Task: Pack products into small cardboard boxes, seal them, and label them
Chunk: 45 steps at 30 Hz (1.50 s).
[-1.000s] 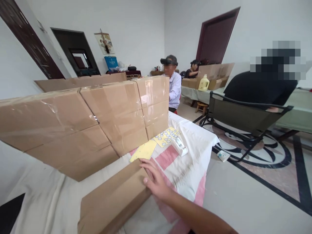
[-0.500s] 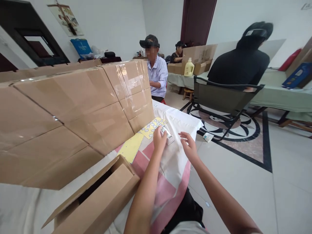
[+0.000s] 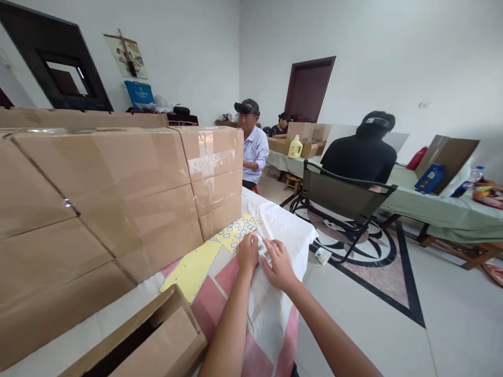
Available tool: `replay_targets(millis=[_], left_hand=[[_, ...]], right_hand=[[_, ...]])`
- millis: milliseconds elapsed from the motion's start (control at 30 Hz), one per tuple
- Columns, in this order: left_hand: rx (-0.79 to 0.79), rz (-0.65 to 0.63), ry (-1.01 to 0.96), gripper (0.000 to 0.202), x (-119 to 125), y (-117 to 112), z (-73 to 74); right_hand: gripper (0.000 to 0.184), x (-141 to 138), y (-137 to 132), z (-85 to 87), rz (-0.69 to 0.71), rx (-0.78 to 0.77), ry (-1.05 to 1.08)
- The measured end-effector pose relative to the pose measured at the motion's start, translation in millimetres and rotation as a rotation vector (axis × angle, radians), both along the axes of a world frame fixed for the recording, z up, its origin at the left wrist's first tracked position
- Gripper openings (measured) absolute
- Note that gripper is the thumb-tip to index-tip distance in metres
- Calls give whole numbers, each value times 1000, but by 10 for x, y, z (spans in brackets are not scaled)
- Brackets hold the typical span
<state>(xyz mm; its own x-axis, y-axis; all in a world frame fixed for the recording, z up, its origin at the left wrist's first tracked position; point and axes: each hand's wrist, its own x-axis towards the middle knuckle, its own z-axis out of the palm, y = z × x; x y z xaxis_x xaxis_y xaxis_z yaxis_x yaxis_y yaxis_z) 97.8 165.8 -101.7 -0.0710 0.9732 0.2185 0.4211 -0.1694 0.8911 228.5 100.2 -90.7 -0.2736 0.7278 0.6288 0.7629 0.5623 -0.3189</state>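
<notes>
Both my hands meet over a small white device [image 3: 262, 246] lying on the white and pink cloth [image 3: 271, 314] near the table's right edge. My left hand [image 3: 247, 253] is curled over the device's near end. From the right, my right hand [image 3: 280, 264] closes its fingers on the device. A yellow sheet dotted with small white stickers [image 3: 237, 232] lies just beyond my hands. A plain yellow sheet [image 3: 191, 269] lies to the left of my left arm.
Taped cardboard boxes [image 3: 118, 183] are stacked along the table's left side. An open cardboard box [image 3: 149, 343] sits at the near edge. A folding chair [image 3: 341, 196] and several seated people are across the floor, by a green-covered table [image 3: 440, 207].
My left hand left the near cardboard box and reached the white device. My right hand came in and closed on it too. The view swung right and up.
</notes>
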Motion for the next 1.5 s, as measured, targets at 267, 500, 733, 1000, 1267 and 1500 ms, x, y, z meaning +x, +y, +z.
replay_targets(millis=[267, 500, 733, 1000, 1267, 1500], left_hand=[[19, 5, 0, 35, 6, -29, -1], [-11, 48, -17, 36, 4, 12, -2], [-2, 52, -14, 37, -32, 13, 21], [-7, 54, 14, 35, -54, 31, -26], [13, 53, 18, 36, -59, 30, -35], [3, 38, 8, 33, -93, 21, -12]], right_hand=[[74, -70, -10, -1, -80, 39, 38], [70, -52, -203, 153, -111, -6, 49], [61, -38, -66, -37, -79, -68, 124], [42, -49, 210, 39, -170, -546, 718], [29, 33, 397, 334, -212, -889, 644], [26, -2, 533, 492, -302, -1085, 542]])
